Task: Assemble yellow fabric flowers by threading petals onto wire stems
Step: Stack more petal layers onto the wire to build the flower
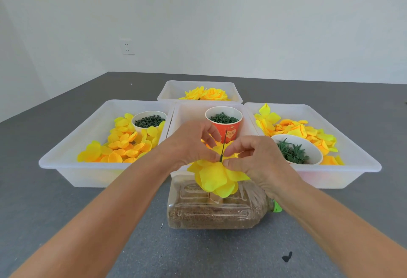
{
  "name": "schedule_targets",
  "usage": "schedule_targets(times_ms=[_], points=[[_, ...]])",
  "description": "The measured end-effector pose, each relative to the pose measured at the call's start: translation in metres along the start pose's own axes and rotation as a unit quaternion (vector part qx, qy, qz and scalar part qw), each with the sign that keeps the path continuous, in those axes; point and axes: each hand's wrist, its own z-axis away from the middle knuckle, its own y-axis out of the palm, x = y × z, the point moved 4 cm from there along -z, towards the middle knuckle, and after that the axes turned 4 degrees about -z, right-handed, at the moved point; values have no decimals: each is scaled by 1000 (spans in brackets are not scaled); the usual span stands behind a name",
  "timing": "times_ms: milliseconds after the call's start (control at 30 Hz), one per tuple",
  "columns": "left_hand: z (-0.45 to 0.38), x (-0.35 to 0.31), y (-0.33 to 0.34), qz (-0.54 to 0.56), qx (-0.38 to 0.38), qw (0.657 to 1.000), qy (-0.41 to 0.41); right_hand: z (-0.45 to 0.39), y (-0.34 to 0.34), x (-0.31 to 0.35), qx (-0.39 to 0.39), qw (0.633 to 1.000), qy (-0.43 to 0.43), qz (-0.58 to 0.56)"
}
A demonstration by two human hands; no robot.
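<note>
You were right in the thick of the threading step there. Your left hand (193,143) and your right hand (248,156) met over the half-built flower (217,178), both pinching at yellow petal fabric on either side of the dark wire stem (223,147), fingers curled in tight. The stem stood up between your fingertips, its tip poking clear above the petals, and the flower hung head-down over the clear plastic bottle (211,211) lying on its side on the grey counter (55,211). Whether anything propped the flower from below, the petals hid.

My read: a petal layer was being worked down the wire toward the ones already stacked. Next it called for sliding that layer snug against the rest without creasing it, then a reach for the next piece.

Supplies sat close. The left tray (66,163) held loose petals (123,143) and a white cup (149,121) of dark small parts; the red cup (224,125) of green rings stood just behind your hands; the right tray (361,158) had more petals and a white bowl (295,148) of green leafy pieces. Finished flowers (204,94) lay in the far tray (171,92).
</note>
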Motion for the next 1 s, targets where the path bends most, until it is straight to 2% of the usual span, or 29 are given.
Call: schedule_targets(times_ms=[133, 300, 400, 533, 633, 767, 900, 967, 1000], points=[[7, -3, 1, -9, -7, 1000, 20, 4, 4, -2, 10, 1000, 18, -23], [15, 0, -2, 40, 17, 999, 20, 5, 4, -2, 18, 998, 25, -51], [17, 1, -3, 25, 31, 999, 30, 1, 4, 1, 15, 999, 19, -23], [14, 4, -2, 34, 27, 998, 45, 2, 5, 4, -26, 999, -14, 36], [12, 5, 0, 30, 30, 998, 56, 5, 5, 2, -35, 999, -11, 31], [10, 3, 0, 14, 19, 997, 73, 2, 4, -2, 4, 1000, 20, -19], [8, 6, 1, 6, 16, 997, 78, -3, -6, -4, 97, 992, 74, -43], [7, 5, 2, 2, 21, 997, 79, -14, -23, -4, 93, 992, 71, -38], [7, 5, 2, 1, 24, 996, 81, -24, -36, -4, 57, 996, 52, -37]])
